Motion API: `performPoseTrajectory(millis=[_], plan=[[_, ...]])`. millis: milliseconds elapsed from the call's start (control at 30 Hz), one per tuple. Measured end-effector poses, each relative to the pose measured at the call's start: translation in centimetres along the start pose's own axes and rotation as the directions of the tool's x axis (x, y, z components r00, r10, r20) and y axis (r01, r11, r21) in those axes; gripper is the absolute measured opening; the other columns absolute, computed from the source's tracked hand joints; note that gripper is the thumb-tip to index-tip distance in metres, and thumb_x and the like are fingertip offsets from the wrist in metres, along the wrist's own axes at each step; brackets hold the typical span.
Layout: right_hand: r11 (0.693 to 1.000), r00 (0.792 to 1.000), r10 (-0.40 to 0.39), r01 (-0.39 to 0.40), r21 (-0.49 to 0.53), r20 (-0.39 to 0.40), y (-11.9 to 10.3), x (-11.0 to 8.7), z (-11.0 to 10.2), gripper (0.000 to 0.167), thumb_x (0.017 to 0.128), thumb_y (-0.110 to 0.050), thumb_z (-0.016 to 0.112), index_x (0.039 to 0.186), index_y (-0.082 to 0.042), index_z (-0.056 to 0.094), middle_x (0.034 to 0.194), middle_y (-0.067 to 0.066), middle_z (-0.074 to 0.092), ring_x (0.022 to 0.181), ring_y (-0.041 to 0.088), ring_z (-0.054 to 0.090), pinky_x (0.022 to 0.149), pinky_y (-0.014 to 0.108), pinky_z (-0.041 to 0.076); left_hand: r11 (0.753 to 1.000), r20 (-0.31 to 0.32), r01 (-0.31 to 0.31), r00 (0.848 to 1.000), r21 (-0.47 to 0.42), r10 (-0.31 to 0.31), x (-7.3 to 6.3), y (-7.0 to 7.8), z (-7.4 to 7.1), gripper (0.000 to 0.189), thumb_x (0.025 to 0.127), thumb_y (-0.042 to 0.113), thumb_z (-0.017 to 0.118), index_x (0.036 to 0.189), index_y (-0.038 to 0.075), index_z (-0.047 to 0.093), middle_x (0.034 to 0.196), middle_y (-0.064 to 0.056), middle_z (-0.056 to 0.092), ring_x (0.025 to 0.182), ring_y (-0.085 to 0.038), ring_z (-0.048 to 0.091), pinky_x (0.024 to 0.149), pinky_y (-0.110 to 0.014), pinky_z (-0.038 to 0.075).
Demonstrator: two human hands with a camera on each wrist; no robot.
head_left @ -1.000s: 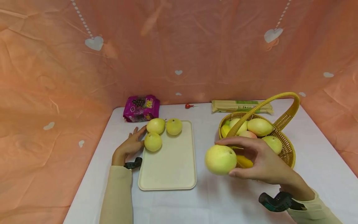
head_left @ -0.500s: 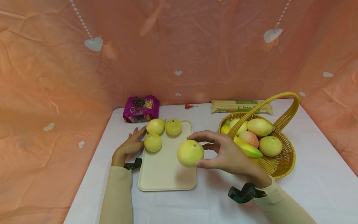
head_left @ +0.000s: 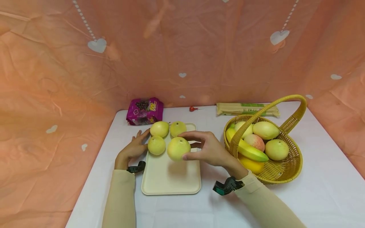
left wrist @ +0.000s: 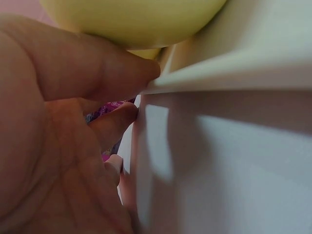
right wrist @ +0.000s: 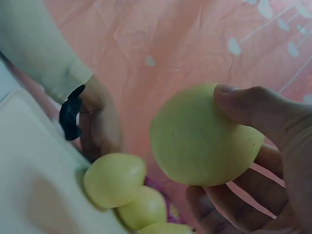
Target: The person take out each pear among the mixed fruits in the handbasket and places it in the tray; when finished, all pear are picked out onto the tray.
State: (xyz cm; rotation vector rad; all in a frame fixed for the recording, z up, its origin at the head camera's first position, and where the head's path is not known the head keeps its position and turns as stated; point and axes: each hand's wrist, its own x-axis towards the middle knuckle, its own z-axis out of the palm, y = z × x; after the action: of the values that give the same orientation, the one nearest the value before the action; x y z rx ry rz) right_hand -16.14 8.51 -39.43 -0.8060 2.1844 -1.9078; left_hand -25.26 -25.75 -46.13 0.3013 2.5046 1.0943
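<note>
And there's the held fruit (head_left: 178,149), pale yellow-green, up over the tray (head_left: 168,182), its shadow on the bare surface below! Our right hand (head_left: 211,150) grasps it between thumb and curled fingers; our left hand (head_left: 132,150) grips nothing, fingers loose at the tray's left edge. We judge this wants a light, even pinch and a gentle descent, clear of the near-left fruit (head_left: 156,145), far-left fruit (head_left: 159,129) and far-right fruit (head_left: 178,128): round shapes probably roll if bumped. Smooth, faintly speckled skin here; flat tray, rounded corners, raised rim. Over right, a woven basket (head_left: 297,169) with arched handle, holding a curved banana (head_left: 252,151) and a blushed peach (head_left: 254,142). Far left, a shiny, crinkled purple packet (head_left: 145,111)!
</note>
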Motion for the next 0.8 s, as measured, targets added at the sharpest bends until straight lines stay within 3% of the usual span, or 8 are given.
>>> performPoseTrajectory(millis=[400,600,800], plan=[[0.984,0.988,0.152,-0.148,0.094,-0.030,4.9,2.6,1.1,0.063,0.084,0.000,0.092,0.144,-0.004,0.069,0.146,0.011,0.071,0.138,0.030,0.066,0.107,0.035,0.063,1.000,-0.003,0.000,1.000,0.007,0.000,0.0,0.0,0.1,0.081,0.103,0.014,0.056,0.176,0.013,0.021,0.184,-0.018,0.013,0.169,-0.042,-0.019,0.131,-0.069,-0.021],[0.985,0.989,0.150,-0.147,0.089,-0.017,6.2,3.0,1.7,0.064,0.084,0.002,0.092,0.143,-0.001,0.069,0.146,0.016,0.070,0.136,0.033,0.067,0.108,0.038,0.062,1.000,-0.005,0.010,1.000,0.005,-0.010,0.1,-0.1,0.1,0.081,0.104,0.015,0.056,0.177,0.015,0.022,0.184,-0.016,0.012,0.169,-0.042,-0.019,0.131,-0.069,-0.020],[0.990,0.989,0.142,-0.142,0.014,-0.036,7.5,3.1,2.1,0.064,0.085,-0.002,0.093,0.144,-0.002,0.070,0.147,0.016,0.070,0.131,0.032,0.070,0.104,0.035,0.064,1.000,-0.007,-0.007,1.000,0.012,0.007,0.0,-0.1,0.1,0.081,0.103,0.014,0.056,0.176,0.013,0.022,0.184,-0.018,0.014,0.169,-0.042,-0.019,0.132,-0.069,-0.020]])
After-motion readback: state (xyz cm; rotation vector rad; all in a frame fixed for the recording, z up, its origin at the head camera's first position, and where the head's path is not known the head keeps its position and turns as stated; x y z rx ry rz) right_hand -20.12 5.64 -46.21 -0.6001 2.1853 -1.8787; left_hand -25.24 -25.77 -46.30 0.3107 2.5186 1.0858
